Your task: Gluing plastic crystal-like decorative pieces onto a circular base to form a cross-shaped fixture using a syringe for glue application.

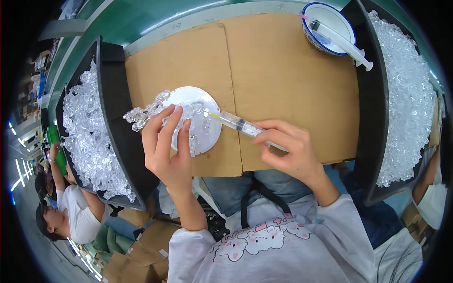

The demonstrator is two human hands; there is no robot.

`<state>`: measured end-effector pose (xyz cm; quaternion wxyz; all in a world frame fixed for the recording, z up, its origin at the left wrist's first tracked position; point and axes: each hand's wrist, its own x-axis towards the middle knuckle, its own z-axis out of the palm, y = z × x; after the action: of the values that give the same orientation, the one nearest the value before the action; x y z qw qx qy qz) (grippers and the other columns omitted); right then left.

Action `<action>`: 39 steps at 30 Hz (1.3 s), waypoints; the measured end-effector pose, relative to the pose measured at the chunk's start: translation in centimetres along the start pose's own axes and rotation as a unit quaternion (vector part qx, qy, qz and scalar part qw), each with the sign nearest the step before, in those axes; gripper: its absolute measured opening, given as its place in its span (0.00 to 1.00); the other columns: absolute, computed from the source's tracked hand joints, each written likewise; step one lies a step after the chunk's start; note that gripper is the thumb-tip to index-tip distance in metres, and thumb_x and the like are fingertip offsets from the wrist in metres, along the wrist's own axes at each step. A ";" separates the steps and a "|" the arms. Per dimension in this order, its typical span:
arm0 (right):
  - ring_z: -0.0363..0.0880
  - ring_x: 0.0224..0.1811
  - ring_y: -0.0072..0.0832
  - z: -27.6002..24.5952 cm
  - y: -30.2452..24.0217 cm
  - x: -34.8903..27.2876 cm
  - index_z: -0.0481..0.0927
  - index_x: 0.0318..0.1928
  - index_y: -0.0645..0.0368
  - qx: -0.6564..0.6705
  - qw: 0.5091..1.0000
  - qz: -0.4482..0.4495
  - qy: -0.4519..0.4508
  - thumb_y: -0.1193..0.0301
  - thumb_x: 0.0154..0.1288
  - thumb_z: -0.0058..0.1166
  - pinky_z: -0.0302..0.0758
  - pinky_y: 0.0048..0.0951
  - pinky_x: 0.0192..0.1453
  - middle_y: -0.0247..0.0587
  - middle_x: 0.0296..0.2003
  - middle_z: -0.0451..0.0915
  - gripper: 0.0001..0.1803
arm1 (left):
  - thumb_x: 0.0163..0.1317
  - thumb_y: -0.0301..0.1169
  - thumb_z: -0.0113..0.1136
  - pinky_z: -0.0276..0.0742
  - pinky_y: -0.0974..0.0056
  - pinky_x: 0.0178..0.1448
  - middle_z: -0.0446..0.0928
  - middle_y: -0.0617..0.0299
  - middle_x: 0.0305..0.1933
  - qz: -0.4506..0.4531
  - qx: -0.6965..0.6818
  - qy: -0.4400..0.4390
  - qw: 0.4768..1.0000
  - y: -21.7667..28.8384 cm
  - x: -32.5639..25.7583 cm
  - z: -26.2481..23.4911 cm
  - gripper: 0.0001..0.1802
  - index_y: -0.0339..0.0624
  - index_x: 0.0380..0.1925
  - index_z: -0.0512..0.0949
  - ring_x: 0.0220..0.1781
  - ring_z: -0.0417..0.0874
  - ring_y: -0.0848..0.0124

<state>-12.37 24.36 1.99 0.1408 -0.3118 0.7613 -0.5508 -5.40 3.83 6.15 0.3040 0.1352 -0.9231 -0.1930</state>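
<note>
In my right hand (290,148) is a clear syringe (240,125) with a yellow-green needle hub, gripped between thumb and fingers. Its tip points left, over a white round plate (210,137). Clear, faceted plastic pieces (191,111) lie on that plate near the needle. My left hand (167,146) reaches over the plate's left side, its fingers and thumb around a clear piece that they partly hide. A knobbly clear cluster (146,111) sticks out past the plate's left edge, beside my left fingertips; whether it joins the held piece is unclear.
Brown cardboard (292,80) covers the table. Black bins of clear plastic pieces stand at the left (113,94) and right (373,104). A blue-rimmed bowl (325,9) at the far right carries a second syringe (342,42) with a pink hub. Another person (78,207) sits at left.
</note>
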 end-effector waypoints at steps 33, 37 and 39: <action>0.82 0.31 0.29 -0.9 0.4 0.0 0.81 0.27 0.60 0.007 0.999 -0.042 0.019 0.83 0.39 0.57 0.77 0.24 0.34 0.44 0.39 0.81 0.10 | 0.46 0.17 0.66 0.75 0.64 0.48 0.80 0.56 0.42 -0.022 -0.025 -0.007 0.999 -0.3 -0.2 0.2 0.17 0.40 0.39 0.83 0.46 0.80 0.63; 0.83 0.38 0.34 -2.8 0.8 -0.8 0.82 0.29 0.62 0.042 0.998 -0.021 0.039 0.84 0.42 0.55 0.78 0.27 0.39 0.51 0.40 0.81 0.10 | 0.44 0.19 0.68 0.75 0.64 0.47 0.80 0.56 0.42 -0.024 -0.003 -0.017 1.000 -0.2 -0.6 0.0 0.17 0.39 0.38 0.83 0.48 0.79 0.62; 0.82 0.39 0.35 -3.6 1.4 -1.3 0.81 0.29 0.63 0.043 0.998 -0.013 0.047 0.84 0.43 0.54 0.77 0.27 0.41 0.51 0.41 0.81 0.09 | 0.49 0.20 0.66 0.75 0.62 0.49 0.77 0.53 0.46 0.007 -0.021 -0.005 1.000 -0.2 -1.3 -0.5 0.18 0.35 0.43 0.80 0.50 0.78 0.61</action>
<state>-13.81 28.16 1.85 0.1111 -0.2893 0.7383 -0.5991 -4.08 3.96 5.75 0.3033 0.1215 -0.9212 -0.2112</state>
